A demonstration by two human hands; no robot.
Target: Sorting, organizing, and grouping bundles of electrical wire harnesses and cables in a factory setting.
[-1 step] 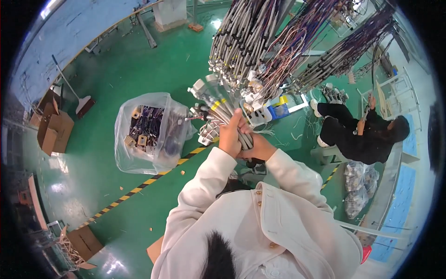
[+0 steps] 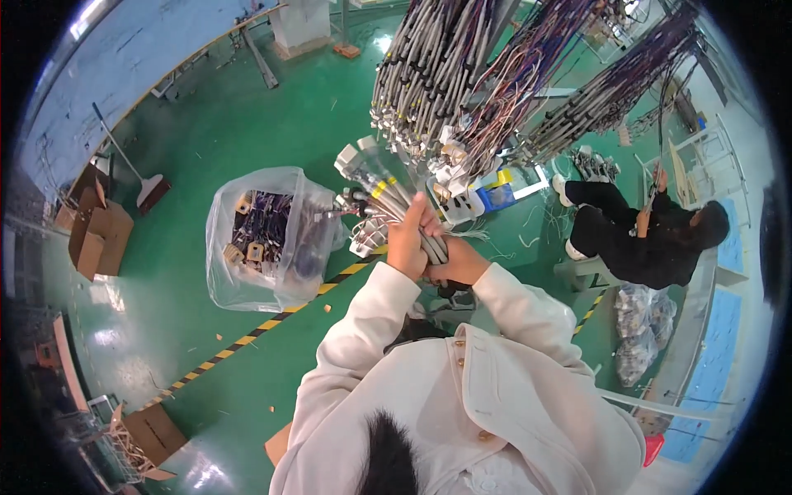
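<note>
A bundle of grey cables with yellow bands and white connectors at its far end slants up and left in front of me. My left hand is wrapped round its middle, thumb along the top. Just below and to the right, my right hand is closed round the lower part of the same bundle. Its near ends are hidden behind my hands. White connectors with thin wires show beside my left hand; whether they belong to the held bundle I cannot tell.
Thick bunches of wire harnesses hang ahead. To the left, an open clear plastic bag of wired parts stands on the green floor by striped tape. A seated person handles cables at right. Cardboard boxes and a broom lie farther left.
The connector ends of the cable bundle have shifted very slightly. Both hands keep the same hold, and the view has moved a little.
</note>
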